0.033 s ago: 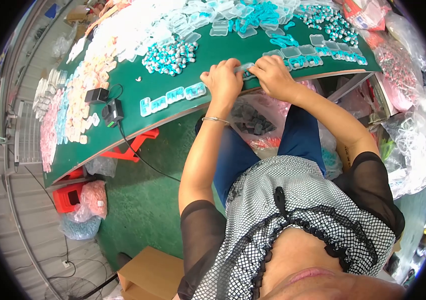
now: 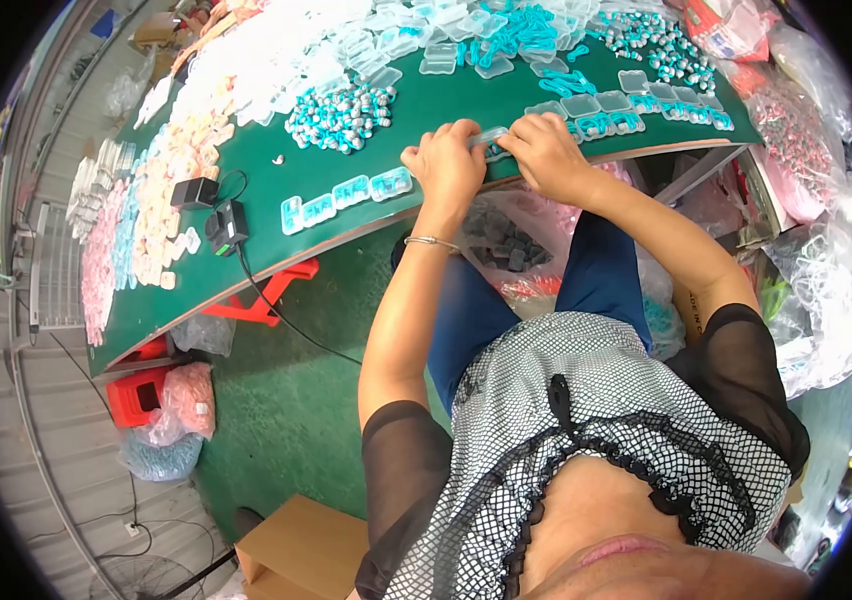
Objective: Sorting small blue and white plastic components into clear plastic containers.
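At the table's near edge, a small clear plastic case (image 2: pixel 490 137) with blue pieces inside is held between both hands. My left hand (image 2: pixel 446 160) is closed on its left end, fingers curled and partly hidden. My right hand (image 2: pixel 546 155) grips its right end, with fingertips bent over the rim. To the left lies a row of closed clear cases (image 2: pixel 351 189) with blue and white contents. On the right stand open cases (image 2: pixel 596 122), lids folded back, filled with blue pieces.
The green table (image 2: pixel 246 185) carries a heap of blue-and-white small parts (image 2: pixel 341 115), blue cords (image 2: pixel 521 30), empty clear cases (image 2: pixel 376 40) and peach pieces (image 2: pixel 191 140). A black charger (image 2: pixel 226 225) with a cable sits left. Below are a red stool (image 2: pixel 271 295) and a cardboard box (image 2: pixel 301 550).
The clear lid between my hands has tipped slightly down over the case. Both hands stay in nearly the same place.
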The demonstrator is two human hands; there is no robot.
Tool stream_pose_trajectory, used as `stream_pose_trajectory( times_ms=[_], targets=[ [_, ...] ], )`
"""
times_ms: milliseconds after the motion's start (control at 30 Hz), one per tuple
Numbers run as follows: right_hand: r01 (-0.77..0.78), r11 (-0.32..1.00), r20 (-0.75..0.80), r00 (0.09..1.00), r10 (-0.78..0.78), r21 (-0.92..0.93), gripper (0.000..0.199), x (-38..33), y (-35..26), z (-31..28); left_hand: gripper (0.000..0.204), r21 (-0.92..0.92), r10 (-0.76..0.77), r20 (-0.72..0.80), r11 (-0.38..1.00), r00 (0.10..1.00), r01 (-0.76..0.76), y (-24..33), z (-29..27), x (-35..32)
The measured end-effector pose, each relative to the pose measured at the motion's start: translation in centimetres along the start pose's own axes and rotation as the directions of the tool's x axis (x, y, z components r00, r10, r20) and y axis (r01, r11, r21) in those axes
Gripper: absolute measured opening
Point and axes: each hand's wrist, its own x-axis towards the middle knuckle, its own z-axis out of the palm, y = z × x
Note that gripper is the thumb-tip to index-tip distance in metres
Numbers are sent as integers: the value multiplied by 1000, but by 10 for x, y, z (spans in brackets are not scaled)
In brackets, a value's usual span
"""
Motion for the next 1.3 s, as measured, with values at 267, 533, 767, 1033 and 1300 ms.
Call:
stream_pose_trajectory(
  times_ms=[267,533,767,1033,1300],
  targets=[
    [-39,999,-18,999,39,-15,35,-4,-2,-4,20,-14,62,-60,998,996,-63,-3,1,-5],
    [-67,998,-10,998,67,15,38,-1,8,-22,33,14,169,-21,986,985,-168,-4,-14,-12],
    [14,995,83,996,-22,98,45,17,16,-7,39,60,334,-64,942,941,-330,-12,-10,-11],
    [103,988,42,993,-109,111,32,23,23,9,30,113,391,-80,918,917,-381,-15,-8,-8],
    [130,987,42,990,-135,94,28,28,23,12,24,132,417,-83,905,905,-405,-20,-9,-8]
  ],
)
